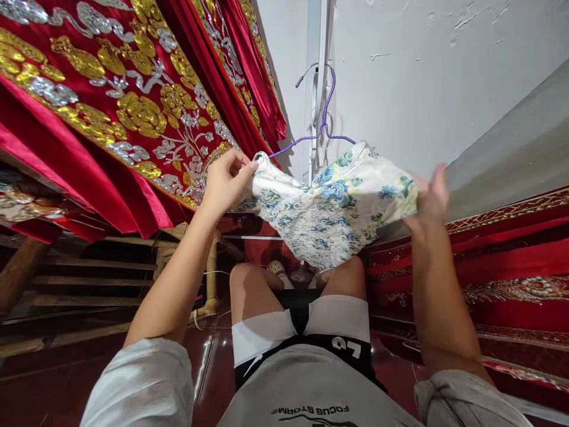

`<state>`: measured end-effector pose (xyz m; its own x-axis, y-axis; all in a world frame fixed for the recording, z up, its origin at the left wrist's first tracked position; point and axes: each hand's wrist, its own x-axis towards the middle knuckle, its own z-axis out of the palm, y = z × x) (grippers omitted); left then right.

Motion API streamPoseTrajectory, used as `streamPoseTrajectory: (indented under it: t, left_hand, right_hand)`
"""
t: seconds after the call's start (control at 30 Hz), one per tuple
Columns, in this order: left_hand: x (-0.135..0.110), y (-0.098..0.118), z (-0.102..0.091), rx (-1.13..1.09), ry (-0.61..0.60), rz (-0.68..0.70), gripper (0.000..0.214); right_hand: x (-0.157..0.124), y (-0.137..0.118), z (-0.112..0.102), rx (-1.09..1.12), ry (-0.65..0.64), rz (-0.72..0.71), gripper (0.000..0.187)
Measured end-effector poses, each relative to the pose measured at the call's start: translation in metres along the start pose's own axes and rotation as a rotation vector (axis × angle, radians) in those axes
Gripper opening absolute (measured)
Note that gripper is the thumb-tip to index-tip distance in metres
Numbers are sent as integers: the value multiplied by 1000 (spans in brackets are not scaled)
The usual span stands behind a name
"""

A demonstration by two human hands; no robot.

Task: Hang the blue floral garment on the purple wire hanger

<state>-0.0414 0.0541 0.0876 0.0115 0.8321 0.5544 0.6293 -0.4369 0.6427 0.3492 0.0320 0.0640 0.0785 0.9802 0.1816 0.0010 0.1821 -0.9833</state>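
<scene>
A white blouse with blue and green flowers [334,193] hangs from a purple wire hanger [326,127], spread out above my knees. My left hand [231,178] pinches the blouse's left shoulder close to the hanger's end. On the other side my right hand [429,196], blurred by motion, is at the edge of the sleeve; its fingers are smeared and partly behind the cloth, so its grip does not show. The hanger's hook points up in front of a pale vertical rail [313,35]. The middle of the blouse is gathered and crinkled.
Red cloth with gold and silver embroidery [146,112] hangs at the left. Behind the blouse is a scuffed white wall [400,71]. More red trimmed cloth [511,255] lies at the right. A bamboo frame [211,279] stands low at the left, above dark tiled floor.
</scene>
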Motion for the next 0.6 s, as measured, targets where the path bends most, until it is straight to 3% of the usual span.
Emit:
streamPoseTrajectory:
  t: [0.07, 0.17, 0.3, 0.4, 0.47, 0.53, 0.6]
  left_hand:
    - [-2, -6, -3, 6, 40, 7, 23]
    - [12, 6, -2, 55, 108, 76, 26]
    - [41, 41, 4, 146, 46, 257, 33]
    - [44, 45, 24, 207, -23, 399, 32]
    - [32, 33, 47, 209, -53, 431, 30]
    - [13, 18, 73, 139, -56, 398, 34]
    - [-6, 9, 95, 1, 9, 275, 41]
  right_hand:
    - [-8, -8, -11, 58, 54, 67, 65]
    - [-18, -27, -9, 7, 162, -86, 37]
    - [-29, -49, -10, 41, 386, -249, 31]
    - [-62, -55, -15, 70, 480, -231, 26]
    - [-96, -52, -8, 120, 276, -121, 23]
    - [-128, -46, 10, 204, -160, 39, 23]
    - [-148, -38, 36, 402, -718, 93, 51]
